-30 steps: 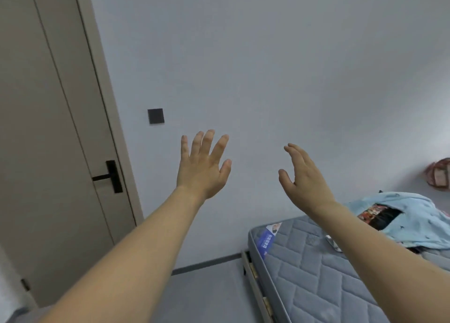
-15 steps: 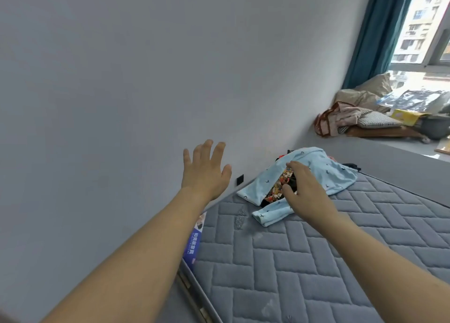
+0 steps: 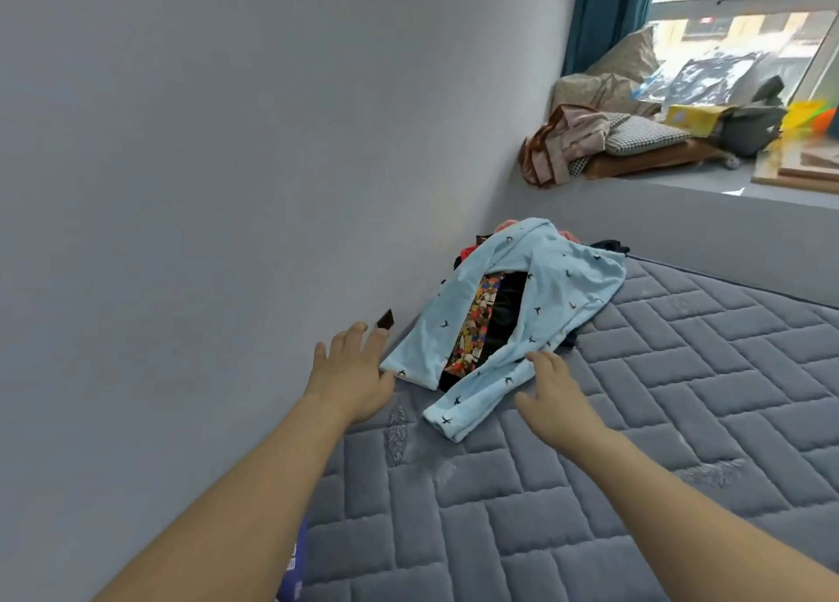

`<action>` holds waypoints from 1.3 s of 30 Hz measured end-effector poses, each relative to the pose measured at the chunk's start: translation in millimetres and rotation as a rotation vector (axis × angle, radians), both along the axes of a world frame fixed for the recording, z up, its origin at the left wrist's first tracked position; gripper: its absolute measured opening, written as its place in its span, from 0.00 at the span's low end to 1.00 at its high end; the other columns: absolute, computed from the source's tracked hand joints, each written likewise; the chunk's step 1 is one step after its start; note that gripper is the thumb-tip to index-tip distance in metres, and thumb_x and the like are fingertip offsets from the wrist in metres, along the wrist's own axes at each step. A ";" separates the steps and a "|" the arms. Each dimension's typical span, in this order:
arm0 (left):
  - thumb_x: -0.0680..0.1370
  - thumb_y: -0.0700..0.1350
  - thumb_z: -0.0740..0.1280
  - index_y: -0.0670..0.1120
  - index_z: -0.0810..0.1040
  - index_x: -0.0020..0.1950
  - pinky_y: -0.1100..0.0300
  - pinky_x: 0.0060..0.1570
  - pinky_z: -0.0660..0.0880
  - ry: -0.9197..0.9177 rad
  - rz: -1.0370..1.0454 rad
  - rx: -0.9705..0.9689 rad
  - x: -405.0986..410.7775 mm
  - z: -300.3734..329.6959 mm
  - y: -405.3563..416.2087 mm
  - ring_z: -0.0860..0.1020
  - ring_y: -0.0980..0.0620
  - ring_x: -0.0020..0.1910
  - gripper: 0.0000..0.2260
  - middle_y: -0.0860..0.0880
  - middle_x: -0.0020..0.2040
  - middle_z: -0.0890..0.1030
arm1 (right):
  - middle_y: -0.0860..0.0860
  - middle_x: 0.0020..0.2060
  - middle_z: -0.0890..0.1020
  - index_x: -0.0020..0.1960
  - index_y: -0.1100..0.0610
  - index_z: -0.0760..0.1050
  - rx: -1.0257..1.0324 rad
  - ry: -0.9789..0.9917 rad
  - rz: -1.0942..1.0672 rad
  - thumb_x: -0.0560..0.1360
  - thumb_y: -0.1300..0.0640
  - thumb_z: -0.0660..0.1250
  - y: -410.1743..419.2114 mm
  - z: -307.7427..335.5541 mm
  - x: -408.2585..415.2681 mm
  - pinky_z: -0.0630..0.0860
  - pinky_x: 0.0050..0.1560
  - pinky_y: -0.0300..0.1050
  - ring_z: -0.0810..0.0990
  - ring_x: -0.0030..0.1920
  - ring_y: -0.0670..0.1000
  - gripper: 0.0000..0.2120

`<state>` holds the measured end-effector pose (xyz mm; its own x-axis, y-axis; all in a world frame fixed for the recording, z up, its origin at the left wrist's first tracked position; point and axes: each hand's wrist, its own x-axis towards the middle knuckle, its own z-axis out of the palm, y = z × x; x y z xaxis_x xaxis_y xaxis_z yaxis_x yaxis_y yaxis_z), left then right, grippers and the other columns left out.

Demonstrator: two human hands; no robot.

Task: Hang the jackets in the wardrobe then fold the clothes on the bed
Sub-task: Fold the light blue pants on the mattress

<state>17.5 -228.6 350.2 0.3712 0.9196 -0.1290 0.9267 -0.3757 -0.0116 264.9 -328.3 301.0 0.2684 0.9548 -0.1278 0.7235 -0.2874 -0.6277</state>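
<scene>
Both bare arms reach out over the bed (image 3: 681, 420), a grey quilted mattress with a stitched brick pattern, pushed up against a plain pale grey wall (image 3: 227, 147). Near the far corner lies the heap of clothes: on top a light blue garment (image 3: 558, 293) printed with small dark birds, spread over a multicoloured patterned piece (image 3: 474, 324) and a black piece (image 3: 506, 311), with bits of pink and red cloth showing at the back of the heap.

The left hand (image 3: 352, 374) hangs just beside the near left end of the blue garment, fingers straight and spread, its grip loose and holding nothing; its thumb side looks to be at the cloth's edge, though I cannot tell whether it touches. The right hand (image 3: 551, 397) is just beside the lower blue sleeve, fingers relaxed and slightly bent, the grip likewise closed round nothing; the fingertips sit at the sleeve's edge.

A small dark square wall plate (image 3: 386, 319) sits on the wall just above the mattress, past the left fingers. Beyond the bed a grey window ledge (image 3: 658, 184) carries a pile of pillows and cloth (image 3: 604, 125), with a teal curtain (image 3: 604, 11) hanging beside the window (image 3: 749, 20).
</scene>
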 end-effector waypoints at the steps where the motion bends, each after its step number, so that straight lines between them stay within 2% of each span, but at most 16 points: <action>1: 0.80 0.53 0.57 0.52 0.50 0.79 0.41 0.74 0.50 0.003 0.008 -0.028 2.5 -17.0 23.6 0.52 0.43 0.77 0.29 0.46 0.79 0.49 | 0.53 0.76 0.55 0.77 0.59 0.54 -0.041 0.011 -0.011 0.78 0.58 0.60 19.7 -16.9 1.3 0.62 0.69 0.49 0.61 0.73 0.56 0.30; 4: 0.78 0.51 0.59 0.52 0.53 0.78 0.41 0.73 0.55 -0.001 -0.003 -0.104 18.4 -89.0 97.0 0.55 0.43 0.75 0.29 0.46 0.79 0.52 | 0.52 0.76 0.52 0.78 0.56 0.51 -0.161 0.042 -0.076 0.78 0.55 0.59 83.5 -82.7 4.0 0.64 0.70 0.53 0.60 0.73 0.57 0.31; 7: 0.77 0.50 0.59 0.52 0.52 0.78 0.41 0.71 0.58 0.033 -0.042 -0.226 37.2 -186.7 160.9 0.55 0.44 0.75 0.30 0.48 0.79 0.51 | 0.52 0.78 0.46 0.78 0.50 0.46 -0.290 -0.086 -0.029 0.78 0.48 0.59 147.1 -175.1 2.7 0.63 0.70 0.59 0.57 0.74 0.58 0.34; 11: 0.77 0.47 0.60 0.52 0.45 0.79 0.33 0.71 0.52 0.089 -0.064 -0.401 59.7 -324.4 230.0 0.43 0.45 0.78 0.34 0.49 0.80 0.42 | 0.51 0.77 0.34 0.77 0.45 0.33 -0.442 -0.327 0.164 0.72 0.30 0.59 214.0 -309.2 1.7 0.44 0.72 0.69 0.38 0.77 0.56 0.47; 13: 0.77 0.48 0.60 0.54 0.41 0.79 0.30 0.70 0.52 0.046 -0.031 -0.462 74.3 -386.0 259.9 0.40 0.45 0.78 0.37 0.51 0.79 0.38 | 0.52 0.77 0.34 0.77 0.46 0.32 -0.433 -0.451 0.232 0.68 0.23 0.55 238.2 -370.2 4.8 0.33 0.70 0.69 0.34 0.77 0.56 0.52; 14: 0.78 0.50 0.60 0.56 0.39 0.79 0.28 0.69 0.52 0.009 0.001 -0.492 81.3 -415.4 272.7 0.39 0.45 0.78 0.37 0.52 0.79 0.36 | 0.52 0.78 0.37 0.78 0.48 0.34 -0.402 -0.495 0.269 0.66 0.22 0.53 247.4 -396.6 6.1 0.29 0.70 0.68 0.33 0.77 0.55 0.53; 16: 0.79 0.58 0.57 0.59 0.34 0.77 0.23 0.66 0.49 -0.033 0.068 -0.528 93.3 -471.5 290.6 0.33 0.46 0.77 0.37 0.54 0.78 0.33 | 0.52 0.79 0.44 0.79 0.48 0.42 -0.305 -0.531 0.311 0.66 0.21 0.49 259.4 -439.6 8.9 0.28 0.71 0.64 0.36 0.77 0.53 0.51; 18: 0.77 0.65 0.49 0.60 0.28 0.75 0.20 0.61 0.39 0.029 0.069 -0.411 96.8 -517.6 292.6 0.28 0.45 0.74 0.36 0.53 0.76 0.30 | 0.54 0.78 0.54 0.78 0.48 0.53 -0.140 -0.494 0.276 0.68 0.22 0.49 264.7 -471.3 8.7 0.35 0.74 0.61 0.43 0.78 0.52 0.47; 19: 0.75 0.67 0.46 0.58 0.27 0.74 0.20 0.60 0.35 0.046 0.047 -0.286 96.6 -535.5 289.6 0.29 0.43 0.75 0.36 0.51 0.76 0.32 | 0.56 0.76 0.60 0.77 0.49 0.59 -0.064 -0.473 0.254 0.70 0.25 0.51 264.1 -485.3 8.8 0.40 0.75 0.61 0.49 0.77 0.53 0.43; 20: 0.74 0.67 0.45 0.56 0.32 0.76 0.21 0.61 0.35 0.019 0.023 -0.155 96.0 -549.1 286.3 0.35 0.41 0.76 0.36 0.48 0.77 0.38 | 0.56 0.74 0.64 0.75 0.51 0.63 0.000 -0.458 0.230 0.71 0.27 0.53 263.0 -497.1 9.6 0.44 0.74 0.62 0.55 0.76 0.55 0.40; 22: 0.73 0.63 0.53 0.52 0.50 0.78 0.25 0.67 0.41 -0.099 -0.015 0.012 90.9 -569.2 286.4 0.50 0.38 0.77 0.36 0.44 0.76 0.55 | 0.57 0.72 0.66 0.73 0.52 0.65 0.110 -0.455 0.204 0.71 0.31 0.56 265.3 -516.0 11.4 0.48 0.74 0.64 0.59 0.75 0.58 0.37; 24: 0.71 0.60 0.57 0.50 0.60 0.75 0.27 0.69 0.46 -0.182 -0.036 0.097 89.3 -574.0 286.3 0.56 0.38 0.75 0.34 0.43 0.74 0.62 | 0.57 0.71 0.67 0.72 0.52 0.67 0.180 -0.470 0.174 0.70 0.33 0.58 263.4 -520.9 14.8 0.50 0.74 0.64 0.61 0.74 0.58 0.36; 31: 0.70 0.58 0.58 0.49 0.62 0.74 0.28 0.69 0.48 -0.163 -0.059 0.149 88.8 -575.3 286.1 0.59 0.37 0.74 0.32 0.42 0.72 0.63 | 0.54 0.68 0.67 0.70 0.51 0.67 0.218 -0.494 0.170 0.67 0.36 0.59 266.2 -521.1 13.1 0.52 0.74 0.60 0.64 0.71 0.58 0.35; 34: 0.70 0.57 0.58 0.48 0.63 0.73 0.29 0.70 0.48 -0.185 -0.061 0.185 89.8 -577.7 287.1 0.60 0.38 0.73 0.31 0.41 0.71 0.65 | 0.53 0.64 0.68 0.69 0.51 0.67 0.224 -0.498 0.158 0.67 0.35 0.59 264.0 -523.4 14.8 0.55 0.71 0.56 0.67 0.65 0.57 0.34; 39: 0.71 0.54 0.59 0.46 0.66 0.67 0.30 0.68 0.54 -0.225 -0.074 0.228 92.3 -572.5 285.9 0.64 0.39 0.69 0.26 0.39 0.64 0.73 | 0.52 0.57 0.71 0.67 0.51 0.71 0.236 -0.487 0.141 0.68 0.35 0.58 262.5 -521.1 14.8 0.62 0.62 0.53 0.70 0.55 0.56 0.33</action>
